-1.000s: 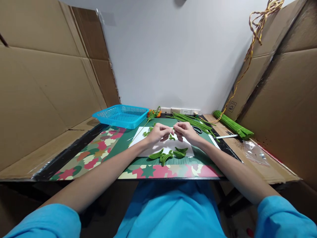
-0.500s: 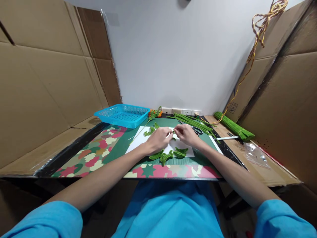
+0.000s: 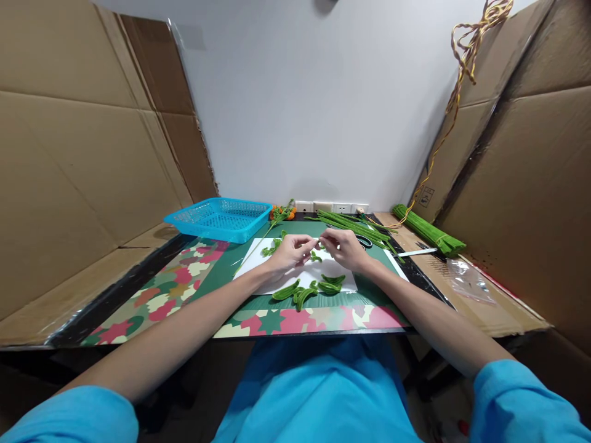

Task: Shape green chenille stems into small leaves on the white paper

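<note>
Watching the head cam feed here: compared to a second ago the hands are sitting closer together, fingertips now meeting, so the little twist job seems to be moving along. The left hand (image 3: 290, 252) and right hand (image 3: 344, 248) are both pinching a short green pipe cleaner piece (image 3: 320, 244), held just above the white paper (image 3: 344, 280). I'm counting roughly four bent green leaf shapes (image 3: 305, 290) at the paper's front edge, one blue basket (image 3: 217, 219), one pair of scissors (image 3: 364, 241) and one tied pipe cleaner bundle (image 3: 427, 231).
</note>
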The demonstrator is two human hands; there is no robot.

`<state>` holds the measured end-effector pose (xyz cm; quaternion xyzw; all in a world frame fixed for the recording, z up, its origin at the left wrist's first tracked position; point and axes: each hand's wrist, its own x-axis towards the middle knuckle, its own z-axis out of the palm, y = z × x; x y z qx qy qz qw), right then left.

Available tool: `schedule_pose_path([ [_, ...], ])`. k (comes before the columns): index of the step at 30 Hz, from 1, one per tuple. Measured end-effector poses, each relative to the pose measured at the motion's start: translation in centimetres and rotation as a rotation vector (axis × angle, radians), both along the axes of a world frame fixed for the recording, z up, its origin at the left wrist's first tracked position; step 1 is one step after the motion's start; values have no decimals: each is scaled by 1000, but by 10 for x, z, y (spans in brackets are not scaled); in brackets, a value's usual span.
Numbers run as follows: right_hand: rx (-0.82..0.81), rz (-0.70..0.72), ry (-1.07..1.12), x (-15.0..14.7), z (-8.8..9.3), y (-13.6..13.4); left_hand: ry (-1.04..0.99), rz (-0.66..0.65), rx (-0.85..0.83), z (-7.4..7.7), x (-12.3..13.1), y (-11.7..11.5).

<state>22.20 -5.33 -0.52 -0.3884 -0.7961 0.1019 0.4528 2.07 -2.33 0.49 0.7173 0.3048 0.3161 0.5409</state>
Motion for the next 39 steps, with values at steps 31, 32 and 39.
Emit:
schedule_pose_path([
  [31, 114, -17, -168, 3, -19, 11, 28, -35, -25, -13, -2, 16],
  [32, 108, -13, -163, 3, -19, 11, 33, -27, -6, -12, -2, 15],
  [39, -2, -24, 15, -3, -9, 5, 32, 53, 195, -5, 1, 8],
])
